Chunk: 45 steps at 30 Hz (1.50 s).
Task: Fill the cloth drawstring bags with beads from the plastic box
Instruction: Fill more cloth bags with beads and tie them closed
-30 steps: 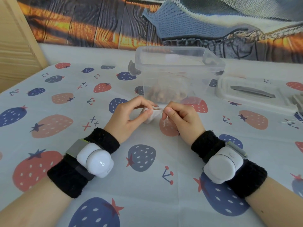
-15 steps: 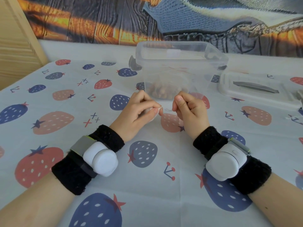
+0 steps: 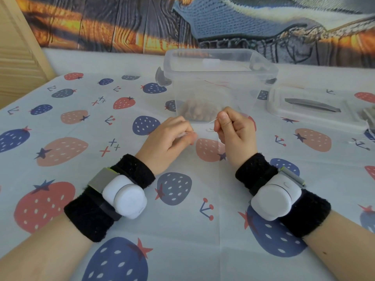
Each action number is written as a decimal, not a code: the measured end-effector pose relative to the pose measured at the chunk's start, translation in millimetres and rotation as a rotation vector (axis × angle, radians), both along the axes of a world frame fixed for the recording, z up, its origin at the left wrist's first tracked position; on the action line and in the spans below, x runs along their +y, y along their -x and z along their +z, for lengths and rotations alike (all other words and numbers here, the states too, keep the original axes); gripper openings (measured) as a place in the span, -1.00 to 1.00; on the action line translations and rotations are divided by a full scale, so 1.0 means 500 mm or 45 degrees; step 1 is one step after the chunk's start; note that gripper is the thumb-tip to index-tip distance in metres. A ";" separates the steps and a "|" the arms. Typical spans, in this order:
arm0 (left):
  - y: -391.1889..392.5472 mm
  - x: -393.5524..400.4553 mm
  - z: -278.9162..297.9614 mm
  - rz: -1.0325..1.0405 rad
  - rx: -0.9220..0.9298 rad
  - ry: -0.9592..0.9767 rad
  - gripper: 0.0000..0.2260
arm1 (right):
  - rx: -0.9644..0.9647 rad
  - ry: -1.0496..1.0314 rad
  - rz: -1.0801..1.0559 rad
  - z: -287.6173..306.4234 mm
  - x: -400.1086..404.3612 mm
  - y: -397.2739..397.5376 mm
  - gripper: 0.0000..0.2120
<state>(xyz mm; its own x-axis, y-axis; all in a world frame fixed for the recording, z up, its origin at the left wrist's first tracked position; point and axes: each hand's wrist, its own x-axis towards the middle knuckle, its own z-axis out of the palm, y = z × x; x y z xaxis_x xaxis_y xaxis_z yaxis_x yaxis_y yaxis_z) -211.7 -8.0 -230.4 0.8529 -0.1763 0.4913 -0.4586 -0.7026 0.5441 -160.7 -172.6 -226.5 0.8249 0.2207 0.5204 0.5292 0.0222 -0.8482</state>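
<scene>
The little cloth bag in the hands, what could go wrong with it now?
The left hand hides most of the small cloth bag, so a loose grip might let beads spill. The right hand pinches a thin drawstring; a hard pull could snap it. The open plastic box is close and could get knocked.

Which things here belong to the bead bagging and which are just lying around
In use:
left hand gripping the cloth bag
right hand pinching the drawstring
plastic box of beads

Lying about:
box lid
loose string
</scene>
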 end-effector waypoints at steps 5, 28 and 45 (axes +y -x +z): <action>0.005 0.000 -0.001 0.162 -0.113 -0.055 -0.75 | -0.052 -0.010 -0.015 0.001 0.000 0.005 -0.68; 0.004 -0.005 0.004 -0.031 -0.032 0.015 -0.69 | -0.083 -0.007 -0.018 0.014 -0.003 0.010 -0.68; 0.008 -0.010 0.014 0.324 -0.189 -0.461 -0.65 | -0.119 0.003 -0.001 0.020 -0.002 0.012 -0.69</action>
